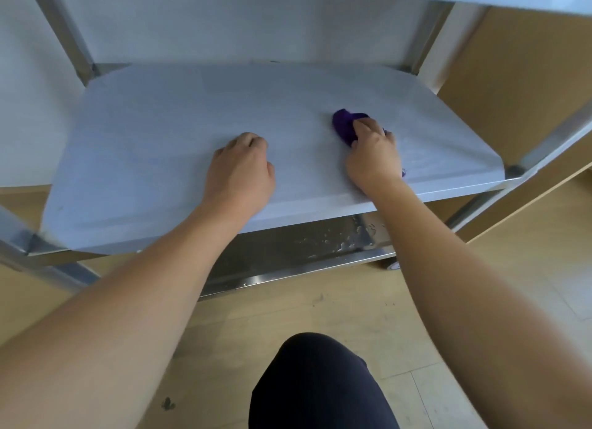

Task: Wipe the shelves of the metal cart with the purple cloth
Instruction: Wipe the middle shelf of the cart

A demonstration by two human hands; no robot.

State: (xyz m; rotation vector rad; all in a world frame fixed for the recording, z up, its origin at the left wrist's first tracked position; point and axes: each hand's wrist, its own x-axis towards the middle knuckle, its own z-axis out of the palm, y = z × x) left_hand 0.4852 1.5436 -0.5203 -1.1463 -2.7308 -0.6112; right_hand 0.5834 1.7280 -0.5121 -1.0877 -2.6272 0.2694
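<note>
The purple cloth (344, 126), bunched into a dark wad, is lying on the middle shelf's (153, 124) right half, poking out at eleven o'clock from the right hand (373, 154) gripping it, long axis running eleven to five. The left hand (242, 164), at nine o'clock, is resting curled, empty.

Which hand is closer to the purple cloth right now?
Right. The right hand grips the purple cloth on the middle shelf; the left hand rests on that shelf to the cloth's left, apart from it.
</note>
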